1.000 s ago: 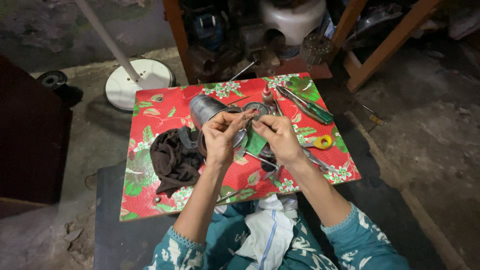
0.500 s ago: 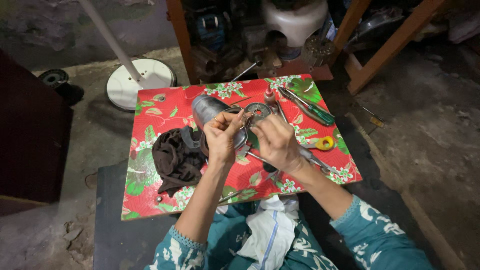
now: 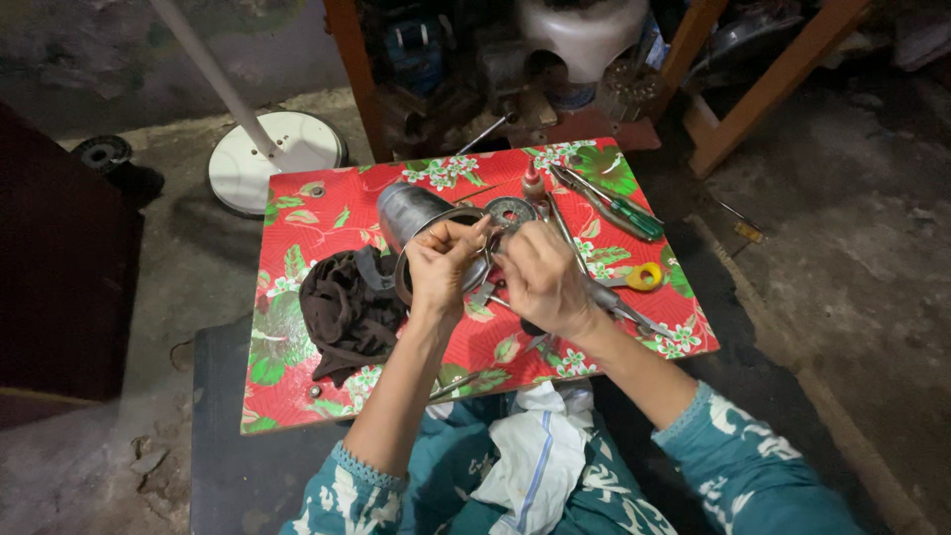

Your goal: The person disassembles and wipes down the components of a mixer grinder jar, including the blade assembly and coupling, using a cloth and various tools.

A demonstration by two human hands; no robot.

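Note:
My left hand and my right hand meet over the middle of a low table covered in a red floral cloth. Both pinch a small thin metal part between the fingertips; it is too small to identify. Just behind my left hand lies a grey metal cylinder on its side. A round metal disc sits beyond my right hand.
A dark crumpled rag lies left of my hands. A green-handled screwdriver, pliers, yellow-handled scissors and a small bottle lie at the right. A white round fan base stands on the floor behind. Wooden frames and machine parts crowd the back.
My hands stay together over the table, the fingers shifting slightly on the small part. The view has moved a little.

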